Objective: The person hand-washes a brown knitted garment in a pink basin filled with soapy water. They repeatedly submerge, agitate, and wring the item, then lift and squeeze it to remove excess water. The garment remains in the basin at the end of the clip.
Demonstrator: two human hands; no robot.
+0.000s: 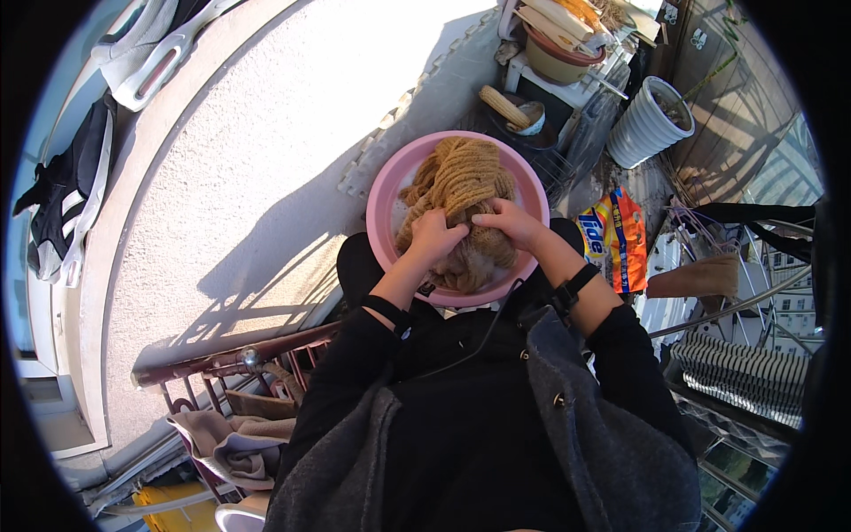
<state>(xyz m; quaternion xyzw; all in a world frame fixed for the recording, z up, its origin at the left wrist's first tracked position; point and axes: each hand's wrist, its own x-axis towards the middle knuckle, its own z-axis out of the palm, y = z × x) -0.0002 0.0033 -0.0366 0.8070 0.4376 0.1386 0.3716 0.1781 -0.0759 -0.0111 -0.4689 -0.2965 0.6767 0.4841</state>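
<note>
A round pink basin (381,213) stands before me, with pale suds or water showing along its inner left side. In it lies a bunched tan knitted garment (461,173), ribbed at the far end and wet and darker at the near end. My left hand (434,235) is closed on the middle of the knit, its fingers curled into the fabric. Close beside it, my right hand (514,223) grips another fold of the same garment. The fingertips of both hands are partly buried in the cloth.
To the basin's right lies an orange detergent bag (625,239). Beyond it stands a white ribbed pot (651,124). A dark pan (532,129) with a corn cob sits past the basin. A brown railing (239,359) with cloths on it is at the lower left. Shoes (80,186) rest on a ledge at far left.
</note>
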